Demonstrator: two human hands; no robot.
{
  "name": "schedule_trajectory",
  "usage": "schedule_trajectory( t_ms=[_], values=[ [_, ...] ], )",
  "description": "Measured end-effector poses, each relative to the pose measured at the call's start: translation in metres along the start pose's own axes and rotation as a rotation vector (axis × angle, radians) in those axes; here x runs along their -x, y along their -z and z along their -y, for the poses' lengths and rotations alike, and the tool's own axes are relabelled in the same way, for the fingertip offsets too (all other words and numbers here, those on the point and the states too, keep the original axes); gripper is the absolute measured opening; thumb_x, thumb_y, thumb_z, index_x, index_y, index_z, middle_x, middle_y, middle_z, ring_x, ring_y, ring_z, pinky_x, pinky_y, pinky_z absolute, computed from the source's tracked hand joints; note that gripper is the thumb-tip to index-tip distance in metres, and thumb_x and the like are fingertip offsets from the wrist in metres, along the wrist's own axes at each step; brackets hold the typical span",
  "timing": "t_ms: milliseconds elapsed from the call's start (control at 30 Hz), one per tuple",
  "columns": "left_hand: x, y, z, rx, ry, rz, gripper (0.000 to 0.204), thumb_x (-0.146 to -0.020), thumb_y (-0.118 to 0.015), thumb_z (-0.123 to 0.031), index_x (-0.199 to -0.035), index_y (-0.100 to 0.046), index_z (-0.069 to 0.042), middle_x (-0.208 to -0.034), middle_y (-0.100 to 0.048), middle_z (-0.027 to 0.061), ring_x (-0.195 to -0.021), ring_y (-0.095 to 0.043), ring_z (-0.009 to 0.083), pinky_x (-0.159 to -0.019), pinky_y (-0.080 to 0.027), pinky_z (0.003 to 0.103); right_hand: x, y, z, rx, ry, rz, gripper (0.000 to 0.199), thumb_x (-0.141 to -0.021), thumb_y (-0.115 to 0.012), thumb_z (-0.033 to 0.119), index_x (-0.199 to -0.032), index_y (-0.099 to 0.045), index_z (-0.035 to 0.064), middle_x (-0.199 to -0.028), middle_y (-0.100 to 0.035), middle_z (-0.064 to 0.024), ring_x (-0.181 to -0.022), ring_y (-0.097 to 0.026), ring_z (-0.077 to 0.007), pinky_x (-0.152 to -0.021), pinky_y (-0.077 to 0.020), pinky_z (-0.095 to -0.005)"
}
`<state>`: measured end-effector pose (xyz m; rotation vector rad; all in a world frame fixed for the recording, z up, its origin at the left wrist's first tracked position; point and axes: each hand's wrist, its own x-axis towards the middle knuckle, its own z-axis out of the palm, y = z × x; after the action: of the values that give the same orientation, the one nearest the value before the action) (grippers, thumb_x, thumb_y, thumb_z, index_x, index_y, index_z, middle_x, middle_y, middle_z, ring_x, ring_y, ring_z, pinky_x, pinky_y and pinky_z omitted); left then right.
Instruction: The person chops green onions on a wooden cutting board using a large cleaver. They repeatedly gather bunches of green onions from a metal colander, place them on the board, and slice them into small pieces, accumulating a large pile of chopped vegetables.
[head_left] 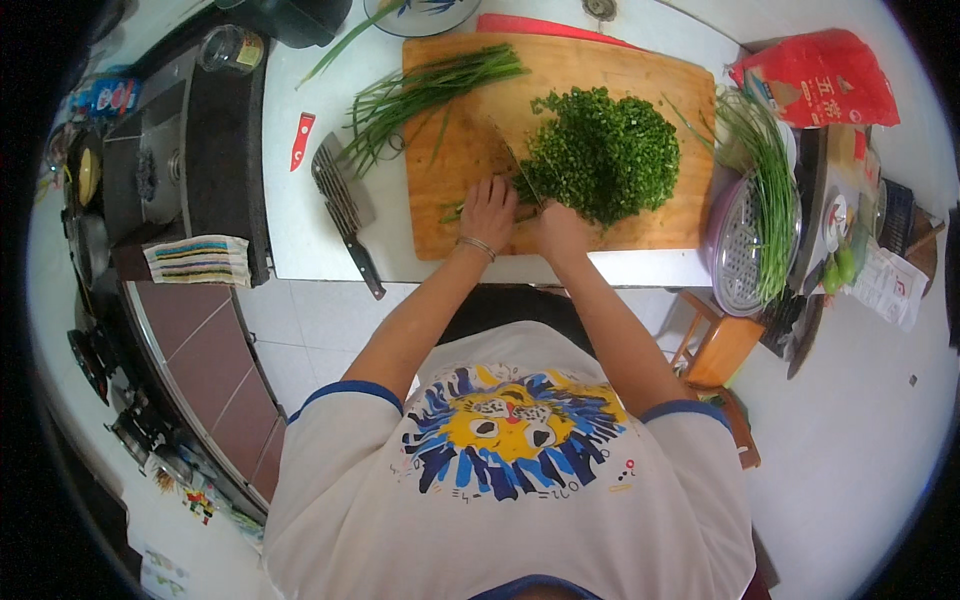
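Observation:
On the wooden cutting board [462, 160], my right hand [562, 232] is closed around a kitchen knife [528, 182], its blade slanting away to the far left. Just left of the blade, my left hand [488, 213] presses a small bunch of green stalks, chives by their look, to the board. Their ends [453, 212] stick out past the left side of that hand. A large heap of finely chopped greens [615, 150] lies right of the knife and touches it. Whole chives [440, 92] rest across the board's far left corner.
A slotted black-handled cleaver [345, 205] and a small red-handled knife [301, 142] lie left of the board. To its right, long chives [768, 210] hang over a purple-rimmed colander [735, 250]. A red bag [825, 80] stands at far right; a stool [722, 348] is below.

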<state>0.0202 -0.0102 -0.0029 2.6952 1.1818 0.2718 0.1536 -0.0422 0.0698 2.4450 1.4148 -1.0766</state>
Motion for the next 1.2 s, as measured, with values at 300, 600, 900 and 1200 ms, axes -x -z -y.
schedule_trajectory(
  t_ms=[300,600,900,1200],
  values=[
    [-0.006,0.021,-0.007,0.074,0.127,0.144,0.061,-0.084,-0.056,-0.037,-0.128,-0.043,0.004,-0.120,-0.047,0.0161,-0.111,-0.043,0.0311,-0.097,-0.035,0.041,0.011,0.028,-0.023,-0.397,0.057,-0.254,0.024,-0.084,-0.057,0.022,-0.086,-0.062,-0.0012,-0.074,-0.061,-0.0243,-0.073,-0.059,-0.0425,-0.063,-0.0469,-0.0435],
    [0.002,0.025,-0.007,-0.001,0.063,0.114,0.074,-0.082,-0.057,-0.044,-0.132,-0.036,0.005,-0.120,-0.046,0.0156,-0.112,-0.042,0.0297,-0.099,-0.033,0.038,0.047,0.020,-0.027,-0.512,0.082,-0.344,0.024,-0.087,-0.054,0.021,-0.085,-0.054,-0.0021,-0.075,-0.060,-0.0254,-0.073,-0.058,-0.0426,-0.063,-0.0440,-0.0479],
    [-0.005,0.012,-0.002,0.017,0.098,0.175,0.055,-0.087,-0.057,-0.032,-0.128,-0.041,0.001,-0.121,-0.044,0.0159,-0.113,-0.043,0.0302,-0.095,-0.037,0.041,0.050,0.001,-0.024,-0.429,0.064,-0.284,0.024,-0.089,-0.051,0.023,-0.083,-0.053,-0.0004,-0.071,-0.058,-0.0263,-0.069,-0.057,-0.0454,-0.060,-0.0425,-0.0512],
    [-0.005,0.016,-0.001,-0.030,0.047,0.154,0.043,-0.084,-0.053,-0.025,-0.118,-0.051,0.001,-0.114,-0.050,0.0140,-0.105,-0.046,0.0271,-0.090,-0.038,0.038,0.026,-0.024,-0.025,-0.260,0.042,-0.148,0.018,-0.087,-0.050,0.017,-0.090,-0.053,-0.0011,-0.078,-0.061,-0.0288,-0.078,-0.059,-0.0461,-0.067,-0.0472,-0.0520]
  ],
)
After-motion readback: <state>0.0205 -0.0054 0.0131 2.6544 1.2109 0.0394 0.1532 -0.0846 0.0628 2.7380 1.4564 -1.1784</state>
